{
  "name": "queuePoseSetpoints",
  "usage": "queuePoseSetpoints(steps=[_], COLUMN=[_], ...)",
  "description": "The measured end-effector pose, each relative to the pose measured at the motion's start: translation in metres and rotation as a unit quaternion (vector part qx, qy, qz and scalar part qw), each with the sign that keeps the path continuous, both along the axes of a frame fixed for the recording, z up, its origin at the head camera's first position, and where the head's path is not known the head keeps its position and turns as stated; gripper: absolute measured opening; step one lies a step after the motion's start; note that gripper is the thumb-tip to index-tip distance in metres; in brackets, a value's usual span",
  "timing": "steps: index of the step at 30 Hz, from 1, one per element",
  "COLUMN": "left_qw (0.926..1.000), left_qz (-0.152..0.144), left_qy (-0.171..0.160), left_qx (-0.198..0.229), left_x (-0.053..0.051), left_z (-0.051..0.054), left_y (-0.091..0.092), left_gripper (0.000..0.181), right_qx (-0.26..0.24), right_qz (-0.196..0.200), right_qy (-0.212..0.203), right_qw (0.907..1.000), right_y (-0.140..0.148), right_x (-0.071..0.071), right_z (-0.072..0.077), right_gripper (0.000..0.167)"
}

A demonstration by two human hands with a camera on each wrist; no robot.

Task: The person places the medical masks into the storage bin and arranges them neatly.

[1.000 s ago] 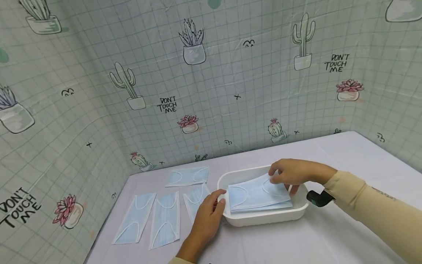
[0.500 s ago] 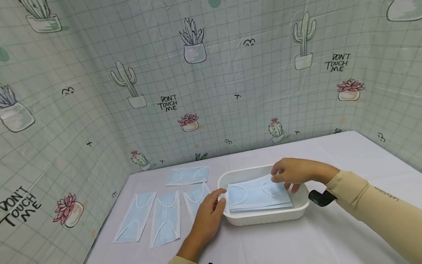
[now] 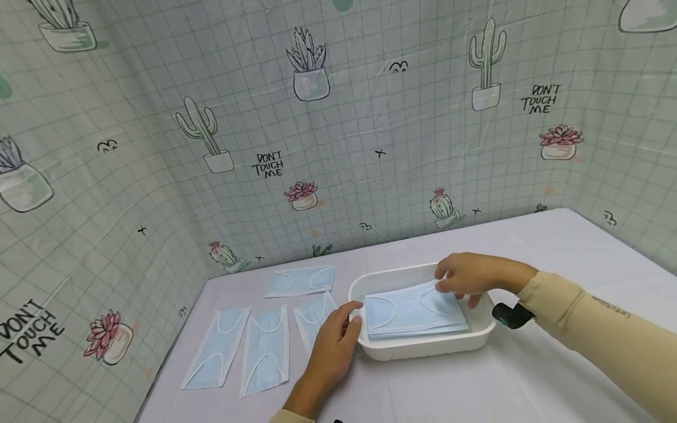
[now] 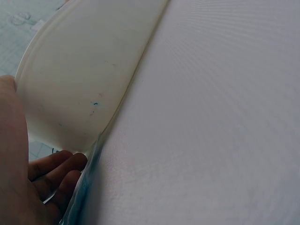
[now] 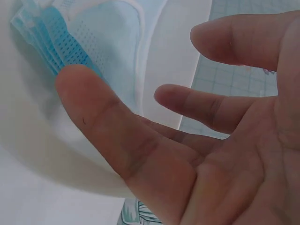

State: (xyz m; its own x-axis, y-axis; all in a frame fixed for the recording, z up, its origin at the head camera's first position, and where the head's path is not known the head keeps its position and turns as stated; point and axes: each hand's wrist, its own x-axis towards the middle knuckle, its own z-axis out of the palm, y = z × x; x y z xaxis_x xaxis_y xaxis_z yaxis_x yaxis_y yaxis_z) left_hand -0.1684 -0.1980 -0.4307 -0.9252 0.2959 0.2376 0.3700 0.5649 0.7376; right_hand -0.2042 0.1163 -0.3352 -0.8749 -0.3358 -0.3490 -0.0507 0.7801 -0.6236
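In the head view a white plastic tub (image 3: 423, 350) stands on the table with a stack of light blue face masks (image 3: 409, 311) lying in it. My left hand (image 3: 335, 338) holds the tub's left end, thumb and index finger at the rim; in the left wrist view its other fingers (image 4: 61, 171) bend beside the tub's outer wall (image 4: 89, 70). Over the right end of the stack is my right hand (image 3: 468, 275). Its fingers are spread and relaxed in the right wrist view, the thumb (image 5: 89, 98) close to the stack's edge (image 5: 70, 44); whether it touches is unclear.
Left of the tub, loose masks lie flat: one at the far side (image 3: 300, 282), two side by side (image 3: 215, 349), and one partly behind my left hand (image 3: 312, 320). A printed cloth (image 3: 344, 129) hangs behind the white-covered table (image 3: 550, 252).
The right hand has shifted very slightly to the right over the stack, and the masks' right end lies a little flatter. The left hand stays on the tub.
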Motion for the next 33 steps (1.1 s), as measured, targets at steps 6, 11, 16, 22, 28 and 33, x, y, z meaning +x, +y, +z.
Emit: queuePoseSetpoints(steps=[6,11,16,22,28,33], left_qw=[1.0,1.0,1.0,0.9999,1.0,1.0], left_qz=[0.0,0.001,0.002,0.005,0.005,0.004], left_qy=[-0.002,-0.005,-0.004,-0.009,-0.003,-0.001], left_qx=[0.002,0.002,-0.003,-0.003,-0.004,-0.005], left_x=[-0.0007,-0.0001,-0.0002,0.0003,-0.0006,-0.0014], left_z=[0.0004,0.0013,0.0016,-0.0001,-0.0005,-0.0003], left_y=[0.0,0.0007,0.0006,0.0002,-0.0001,-0.0003], left_gripper=[0.036,0.037,0.038,0.038,0.036,0.035], right_qx=[0.02,0.024,0.035,0.031,0.035,0.066], right_qz=[-0.008,-0.002,0.022,0.021,0.008,0.018], right_qy=[-0.006,-0.001,0.019,0.031,0.016,0.024], right_qw=[0.9998,0.9997,0.9989,0.9988,0.9992,0.9973], right_y=[-0.0021,-0.003,-0.0057,-0.0033,-0.0037,-0.0068], right_x=[-0.0022,-0.0025,-0.0026,-0.0043,-0.0067,-0.0075], right_z=[-0.0002,-0.0007,-0.0017,-0.0008,0.0004,0.0051], right_gripper=[0.052,0.046,0.033,0.032,0.031,0.029])
